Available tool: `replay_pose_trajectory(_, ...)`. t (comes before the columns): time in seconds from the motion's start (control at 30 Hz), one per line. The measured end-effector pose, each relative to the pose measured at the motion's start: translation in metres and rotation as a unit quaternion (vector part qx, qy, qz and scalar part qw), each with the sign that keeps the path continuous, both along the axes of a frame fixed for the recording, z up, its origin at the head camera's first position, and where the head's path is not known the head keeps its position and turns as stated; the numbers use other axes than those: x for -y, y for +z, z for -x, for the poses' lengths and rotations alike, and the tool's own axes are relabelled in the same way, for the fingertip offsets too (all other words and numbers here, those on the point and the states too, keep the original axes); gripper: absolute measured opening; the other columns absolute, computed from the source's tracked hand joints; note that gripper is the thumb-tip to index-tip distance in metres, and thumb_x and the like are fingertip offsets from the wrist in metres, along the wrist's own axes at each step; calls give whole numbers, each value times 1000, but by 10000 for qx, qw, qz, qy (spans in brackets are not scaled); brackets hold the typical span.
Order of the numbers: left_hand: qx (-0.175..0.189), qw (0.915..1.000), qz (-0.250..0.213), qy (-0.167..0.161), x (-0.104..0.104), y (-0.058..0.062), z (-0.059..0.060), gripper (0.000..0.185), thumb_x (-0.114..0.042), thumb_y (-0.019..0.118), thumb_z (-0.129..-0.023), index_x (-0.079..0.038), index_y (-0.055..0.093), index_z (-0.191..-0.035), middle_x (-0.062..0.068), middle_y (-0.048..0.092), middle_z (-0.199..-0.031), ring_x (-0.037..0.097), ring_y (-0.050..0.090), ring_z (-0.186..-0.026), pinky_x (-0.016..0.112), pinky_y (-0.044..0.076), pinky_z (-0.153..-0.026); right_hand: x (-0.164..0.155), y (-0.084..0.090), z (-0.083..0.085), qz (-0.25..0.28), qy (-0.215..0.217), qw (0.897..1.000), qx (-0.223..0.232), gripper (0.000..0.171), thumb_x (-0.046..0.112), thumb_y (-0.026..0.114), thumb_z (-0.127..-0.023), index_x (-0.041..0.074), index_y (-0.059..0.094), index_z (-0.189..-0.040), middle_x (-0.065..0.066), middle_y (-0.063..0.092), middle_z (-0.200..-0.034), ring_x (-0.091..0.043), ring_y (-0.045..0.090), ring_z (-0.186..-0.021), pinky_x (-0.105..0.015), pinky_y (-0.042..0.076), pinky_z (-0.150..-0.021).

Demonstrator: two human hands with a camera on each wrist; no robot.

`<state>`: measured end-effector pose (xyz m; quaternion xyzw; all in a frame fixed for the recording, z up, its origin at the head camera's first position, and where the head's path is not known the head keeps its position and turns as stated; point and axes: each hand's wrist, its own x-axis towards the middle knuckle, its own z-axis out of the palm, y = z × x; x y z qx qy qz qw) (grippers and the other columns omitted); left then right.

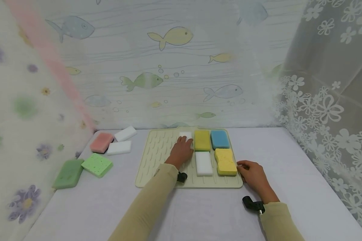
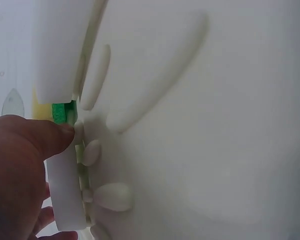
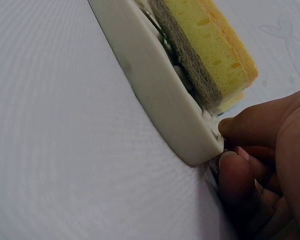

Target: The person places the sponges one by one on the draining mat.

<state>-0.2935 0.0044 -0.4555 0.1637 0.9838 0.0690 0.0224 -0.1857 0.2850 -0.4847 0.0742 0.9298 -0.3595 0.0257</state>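
A cream ridged drying mat lies in the middle of the table. My left hand rests at its back and grips a small white sponge. In the left wrist view the thumb presses that white sponge's side. Next to it sit a yellow-green sponge and a blue sponge. In front lie a second white sponge and a yellow sponge. My right hand pinches the mat's right front edge, thumb on top, beside the yellow sponge.
Off the mat to the left lie a pink sponge, two white sponges, a light green sponge and a darker green one. Curtains close in the left, back and right sides.
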Motion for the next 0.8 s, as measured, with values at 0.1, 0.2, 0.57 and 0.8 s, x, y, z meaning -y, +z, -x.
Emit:
replay_pose_trajectory(0.1,-19,10000,-61,-23,3,-1,-1,45,-25,46,-101,-15,42,-145,12,38,-147,29,32,-140,45,40,-107,1,1,-1,-3,38,10000,-7,41,32,54,-98,6,61,-128,-11,67,-107,-20,60,-88,-29,47,-69)
replay_pose_trajectory(0.2,6,9997,-231,-43,6,0,-4,46,-23,46,-101,-15,41,-146,14,35,-150,31,29,-143,45,35,-112,1,3,-1,48,74,10000,-4,41,32,54,-98,6,61,-129,-12,67,-108,-19,60,-88,-27,46,-68)
replay_pose_trajectory(0.57,141,9991,-390,-7,15,5,-9,49,-29,50,-100,-14,40,-146,15,33,-152,33,31,-143,47,37,-110,2,4,-2,93,107,9999,32,41,32,52,-98,6,60,-129,-13,67,-107,-18,59,-83,-26,46,-64)
replay_pose_trajectory(0.8,183,9979,-606,158,25,11,-13,52,-31,55,-98,-14,41,-145,15,33,-152,32,33,-142,47,40,-107,1,4,-3,59,150,9999,-2,42,31,52,-98,4,60,-129,-14,67,-107,-19,59,-84,-26,46,-64)
